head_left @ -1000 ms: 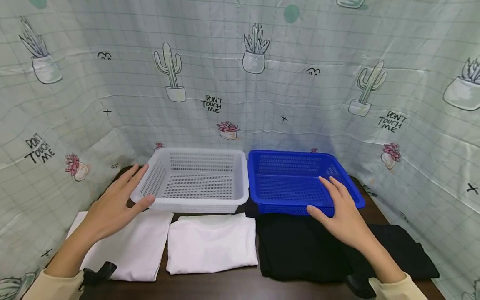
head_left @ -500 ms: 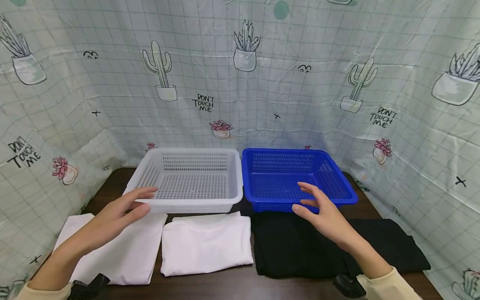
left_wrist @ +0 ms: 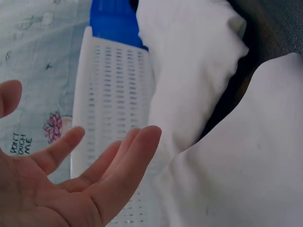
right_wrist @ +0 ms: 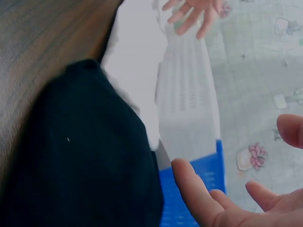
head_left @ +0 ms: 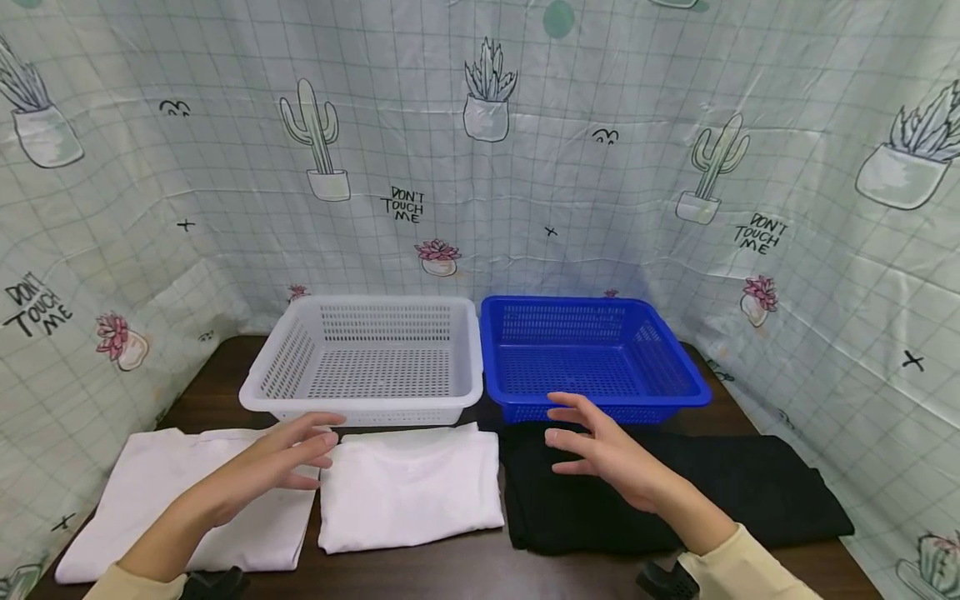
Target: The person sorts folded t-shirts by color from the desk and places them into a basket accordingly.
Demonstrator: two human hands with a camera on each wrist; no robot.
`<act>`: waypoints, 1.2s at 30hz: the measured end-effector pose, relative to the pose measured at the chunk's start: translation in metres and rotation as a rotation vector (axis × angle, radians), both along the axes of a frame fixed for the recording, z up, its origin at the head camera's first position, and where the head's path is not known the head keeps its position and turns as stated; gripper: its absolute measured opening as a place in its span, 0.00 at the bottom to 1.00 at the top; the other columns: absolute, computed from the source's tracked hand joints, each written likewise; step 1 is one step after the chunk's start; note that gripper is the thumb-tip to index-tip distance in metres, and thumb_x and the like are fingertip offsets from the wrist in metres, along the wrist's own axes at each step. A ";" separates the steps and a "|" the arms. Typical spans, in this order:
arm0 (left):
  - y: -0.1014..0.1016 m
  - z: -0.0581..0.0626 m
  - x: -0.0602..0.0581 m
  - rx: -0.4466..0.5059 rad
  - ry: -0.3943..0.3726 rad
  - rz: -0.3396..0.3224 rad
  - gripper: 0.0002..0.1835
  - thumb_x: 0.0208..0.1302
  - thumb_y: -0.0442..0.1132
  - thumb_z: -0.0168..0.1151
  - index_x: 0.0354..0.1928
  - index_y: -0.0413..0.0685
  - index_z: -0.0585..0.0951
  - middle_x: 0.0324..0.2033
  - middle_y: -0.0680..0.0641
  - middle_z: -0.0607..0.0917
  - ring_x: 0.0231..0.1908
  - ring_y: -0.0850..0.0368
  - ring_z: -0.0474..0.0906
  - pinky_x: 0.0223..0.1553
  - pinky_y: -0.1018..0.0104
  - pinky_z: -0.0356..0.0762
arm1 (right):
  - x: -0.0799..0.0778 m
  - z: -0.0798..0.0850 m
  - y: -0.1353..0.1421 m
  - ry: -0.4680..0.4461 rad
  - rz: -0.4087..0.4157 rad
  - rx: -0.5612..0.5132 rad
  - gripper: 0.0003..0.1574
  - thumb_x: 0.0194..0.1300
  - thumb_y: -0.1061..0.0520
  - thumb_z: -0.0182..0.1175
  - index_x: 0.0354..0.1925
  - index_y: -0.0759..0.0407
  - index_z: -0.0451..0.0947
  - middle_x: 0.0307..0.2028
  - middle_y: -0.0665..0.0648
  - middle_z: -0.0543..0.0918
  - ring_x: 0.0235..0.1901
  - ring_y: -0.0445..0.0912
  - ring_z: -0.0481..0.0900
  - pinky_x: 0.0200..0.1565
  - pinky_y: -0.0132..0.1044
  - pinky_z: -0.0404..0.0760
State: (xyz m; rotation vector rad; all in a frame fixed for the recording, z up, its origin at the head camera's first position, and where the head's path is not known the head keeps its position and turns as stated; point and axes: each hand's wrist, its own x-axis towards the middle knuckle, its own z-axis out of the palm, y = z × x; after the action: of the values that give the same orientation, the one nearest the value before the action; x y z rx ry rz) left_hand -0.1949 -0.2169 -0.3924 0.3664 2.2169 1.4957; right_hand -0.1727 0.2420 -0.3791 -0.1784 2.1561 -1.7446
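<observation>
My left hand (head_left: pixel 266 467), fingers loosely bent and holding nothing, hovers over a folded white cloth (head_left: pixel 172 467) at the far left. Beside that cloth lies a folded white shirt (head_left: pixel 411 492), its neckline showing. My right hand (head_left: pixel 611 454), also holding nothing, hangs over a folded black garment (head_left: pixel 562 517). Further right another folded black garment (head_left: pixel 780 492) lies partly behind my forearm. Behind the clothes stand a white plastic basket (head_left: pixel 375 412) on the left and a blue one (head_left: pixel 600 410) on the right, both with nothing inside. Both hands show spread fingers in the wrist views.
A dark wooden table (head_left: pixel 420 575) bears everything. A pale curtain (head_left: pixel 480 200) printed with cacti closes off the back and both sides, right behind the baskets. The two baskets stand side by side with their rims nearly touching.
Both hands have come back from over the baskets toward the folded clothes and moved inward, closer together. The view has shifted slightly. The clothes and baskets stay in place.
</observation>
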 end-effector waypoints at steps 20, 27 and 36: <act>0.000 -0.013 -0.003 -0.135 -0.140 0.039 0.45 0.82 0.60 0.52 0.84 0.41 0.47 0.70 0.24 0.69 0.58 0.37 0.83 0.54 0.45 0.86 | -0.008 -0.029 -0.031 -0.201 0.113 -0.142 0.46 0.83 0.49 0.55 0.84 0.60 0.44 0.78 0.76 0.55 0.70 0.68 0.72 0.63 0.58 0.81; 0.000 -0.010 -0.002 -0.210 -0.135 0.032 0.46 0.81 0.62 0.52 0.84 0.41 0.47 0.60 0.31 0.80 0.51 0.44 0.85 0.50 0.49 0.87 | -0.009 -0.036 -0.040 -0.230 0.147 -0.113 0.48 0.82 0.47 0.56 0.83 0.60 0.43 0.77 0.75 0.58 0.71 0.68 0.70 0.65 0.61 0.78; 0.003 -0.011 -0.001 -0.259 -0.164 0.008 0.49 0.79 0.63 0.55 0.84 0.42 0.45 0.52 0.36 0.84 0.44 0.45 0.87 0.46 0.52 0.87 | -0.014 -0.039 -0.049 -0.248 0.138 -0.077 0.48 0.80 0.49 0.58 0.83 0.60 0.44 0.75 0.75 0.60 0.68 0.68 0.74 0.63 0.63 0.79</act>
State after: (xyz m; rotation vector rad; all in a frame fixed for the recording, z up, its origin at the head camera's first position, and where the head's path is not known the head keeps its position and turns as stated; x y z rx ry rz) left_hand -0.1963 -0.2143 -0.4030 0.1473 2.2441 1.1763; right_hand -0.1868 0.1929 -0.4177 -0.1208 1.8585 -1.6763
